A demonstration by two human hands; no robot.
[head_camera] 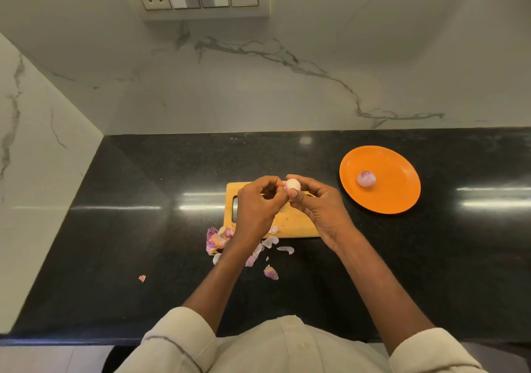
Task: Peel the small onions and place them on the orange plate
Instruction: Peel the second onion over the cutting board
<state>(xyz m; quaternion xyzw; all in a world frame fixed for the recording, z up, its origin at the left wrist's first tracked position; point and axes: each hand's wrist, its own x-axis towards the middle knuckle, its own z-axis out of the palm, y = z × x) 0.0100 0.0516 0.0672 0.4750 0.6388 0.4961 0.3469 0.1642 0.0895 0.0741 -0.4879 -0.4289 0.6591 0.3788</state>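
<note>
The right hand (319, 206) pinches a pale onion (293, 185) between thumb and fingertips; the left hand (260, 204) curls its fingers against the onion's left side, picking at its skin. Both are over a wooden board (290, 223). Peels (218, 240) lie scattered near and left of the board on the black counter (129, 229). To the right, an orange plate (399, 188) holds one purplish onion (366, 178).
</note>
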